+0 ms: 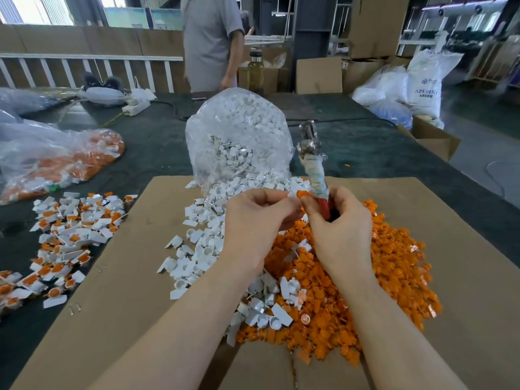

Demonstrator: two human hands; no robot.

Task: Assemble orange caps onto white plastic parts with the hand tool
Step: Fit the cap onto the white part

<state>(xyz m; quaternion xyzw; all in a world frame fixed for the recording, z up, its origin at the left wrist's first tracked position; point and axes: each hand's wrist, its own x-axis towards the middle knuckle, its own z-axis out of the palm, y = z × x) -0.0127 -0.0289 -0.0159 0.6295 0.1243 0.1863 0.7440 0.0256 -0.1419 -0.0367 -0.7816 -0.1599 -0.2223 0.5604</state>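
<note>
- With the orange cap (300, 193) and a white plastic part (291, 195) pinched between left hand (257, 218) and right hand (337, 220) above the cardboard sheet (135, 277): mating step, apparently.
- Hand tool (312, 161) gripped in right palm, metal head up, handle taped over red.
- Next, probably: seat cap, then press with tool.
- Loose stock: orange caps pile (365, 277), white parts pile (202, 249).

Soft, even daylight fills the hall, entering through windows (42, 9) at the upper left of the frame. Shadows under the hands are faint. A clear plastic bag (239, 136) at centre throws white glare. Wide-angle distortion bends the railing (84, 59) and frame edges; the background at upper right is soft.
</note>
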